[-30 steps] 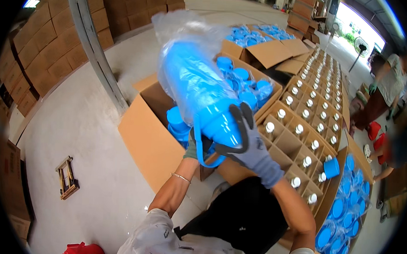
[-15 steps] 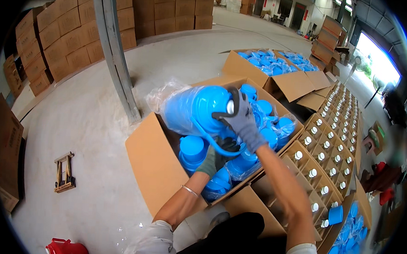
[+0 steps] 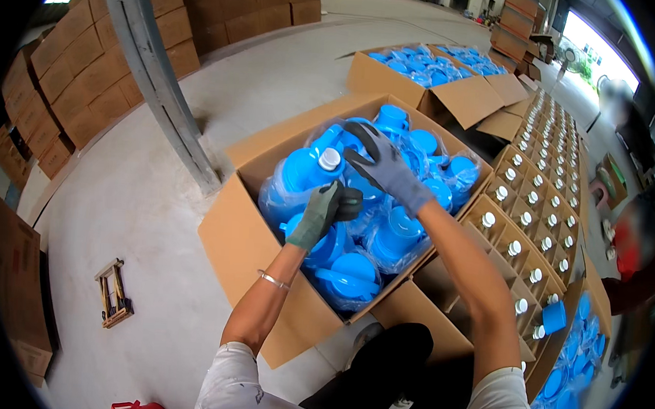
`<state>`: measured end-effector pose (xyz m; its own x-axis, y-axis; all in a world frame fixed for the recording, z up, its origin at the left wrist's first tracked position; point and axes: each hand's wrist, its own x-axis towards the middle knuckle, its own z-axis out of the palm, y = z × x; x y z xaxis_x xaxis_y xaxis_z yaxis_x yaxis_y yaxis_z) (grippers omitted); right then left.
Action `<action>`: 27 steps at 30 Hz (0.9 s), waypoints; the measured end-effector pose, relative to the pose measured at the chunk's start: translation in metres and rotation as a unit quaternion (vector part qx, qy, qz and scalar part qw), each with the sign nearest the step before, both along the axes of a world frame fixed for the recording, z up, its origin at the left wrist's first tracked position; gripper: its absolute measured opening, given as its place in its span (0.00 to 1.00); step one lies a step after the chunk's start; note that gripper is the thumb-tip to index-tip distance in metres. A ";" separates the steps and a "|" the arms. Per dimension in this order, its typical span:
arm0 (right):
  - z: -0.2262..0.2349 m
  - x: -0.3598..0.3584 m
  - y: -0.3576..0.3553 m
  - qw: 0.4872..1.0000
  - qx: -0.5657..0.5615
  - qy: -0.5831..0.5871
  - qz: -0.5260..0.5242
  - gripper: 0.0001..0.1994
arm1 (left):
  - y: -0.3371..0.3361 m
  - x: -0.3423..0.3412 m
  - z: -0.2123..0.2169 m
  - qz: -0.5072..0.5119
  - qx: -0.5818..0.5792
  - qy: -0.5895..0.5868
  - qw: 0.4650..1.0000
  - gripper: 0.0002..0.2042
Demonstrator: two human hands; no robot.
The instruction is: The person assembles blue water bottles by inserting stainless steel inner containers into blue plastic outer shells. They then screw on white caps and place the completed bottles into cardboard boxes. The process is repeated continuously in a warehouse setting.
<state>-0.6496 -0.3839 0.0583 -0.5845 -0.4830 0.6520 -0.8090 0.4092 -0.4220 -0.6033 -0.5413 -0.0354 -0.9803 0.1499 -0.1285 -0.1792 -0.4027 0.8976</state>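
**Both gloved hands down in the carton of blue jugs**

Left hand [image 3: 325,213], in a grey-green glove, is curled onto the clear plastic wrapping around the blue jugs [image 3: 356,228] inside the open cardboard carton [image 3: 244,237]; the fingers look closed on the film near a jug with a white cap [image 3: 330,159]. Right hand [image 3: 383,163], in a grey glove, lies spread and flat across the top of the bagged jugs, pressing or steadying rather than clenching; whether it pinches any film cannot be told.

Step in hand, as judged: getting a hold on a bagged bundle that sits within the carton. Any lift from here would call for a firm grip on slack, slippery film and a straight upward pull, since the jugs are packed tight against one another.

Edges and room: the carton's walls and raised flaps stand close around the load on all sides. To the right, touching the carton, runs a divided box of white-capped bottles [image 3: 522,237], leaving no swing room that way. A second open carton of blue jugs [image 3: 438,66] sits beyond. Bare concrete floor [image 3: 142,217] lies to the left, with a grey steel column [image 3: 156,77] and a small wooden frame [image 3: 113,292] upon it.
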 end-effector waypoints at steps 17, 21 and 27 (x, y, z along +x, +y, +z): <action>-0.195 0.051 0.156 0.943 0.119 -0.114 -0.291 0.22 | -0.033 -0.023 -0.078 0.122 -0.709 0.331 0.611 0.12; -0.185 0.056 0.154 0.927 0.126 -0.067 -0.348 0.22 | -0.001 -0.066 -0.029 0.045 -0.642 0.468 0.606 0.15; -0.177 0.054 0.137 0.935 0.132 -0.045 -0.326 0.22 | 0.044 -0.198 -0.080 0.162 -0.655 0.270 0.686 0.30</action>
<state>-0.5952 -0.2465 -0.1191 -0.8571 -0.1425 0.4950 -0.3179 0.9025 -0.2906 -0.8014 -0.4973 -0.1151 -0.8927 0.0150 0.4505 0.2303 0.8743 0.4272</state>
